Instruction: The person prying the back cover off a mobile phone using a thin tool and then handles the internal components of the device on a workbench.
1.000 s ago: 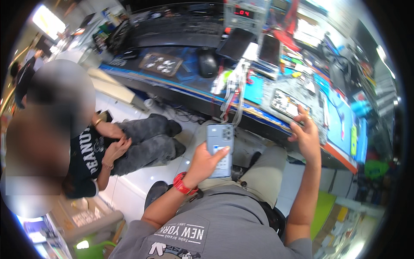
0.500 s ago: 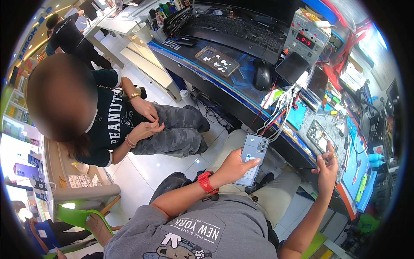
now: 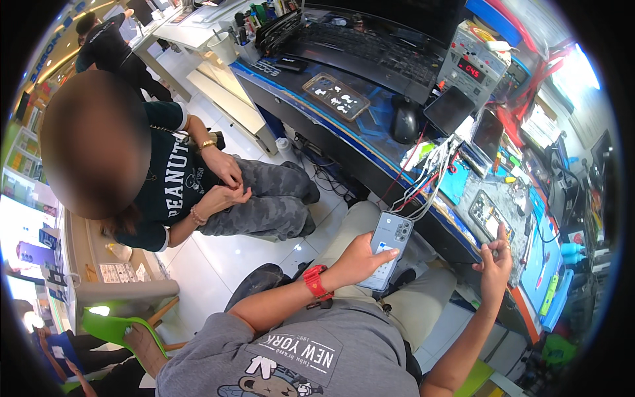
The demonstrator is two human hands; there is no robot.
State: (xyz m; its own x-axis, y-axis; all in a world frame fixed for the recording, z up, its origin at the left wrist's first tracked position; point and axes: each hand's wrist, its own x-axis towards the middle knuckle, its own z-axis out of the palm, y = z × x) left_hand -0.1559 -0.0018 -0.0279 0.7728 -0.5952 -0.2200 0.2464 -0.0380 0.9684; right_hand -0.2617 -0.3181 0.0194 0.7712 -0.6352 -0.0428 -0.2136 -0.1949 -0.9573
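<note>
My left hand (image 3: 362,258), with a red watch on its wrist, grips a light blue-grey smartphone (image 3: 391,241) above my lap. The phone's back faces up, its camera lenses at the far end, and my thumb lies across it. At the bench's near edge, my right hand (image 3: 496,261) is raised with its index finger stretched out and the other fingers partly curled. No object shows in it. Its index fingertip is at the near end of an opened phone (image 3: 488,210) with bare inner parts, lying on a grey mat; contact cannot be made out.
White and red cables (image 3: 430,175) hang over the bench edge. Behind lie a mouse (image 3: 404,120), a clear phone case (image 3: 336,96), a keyboard (image 3: 357,46) and a power supply (image 3: 473,66). On my left sits another person (image 3: 178,172), hands together. A green chair (image 3: 122,324) stands behind.
My right hand has shifted slightly, its index fingertip still by the opened phone. My left hand keeps its hold on the smartphone. The whole view has tilted a little.
</note>
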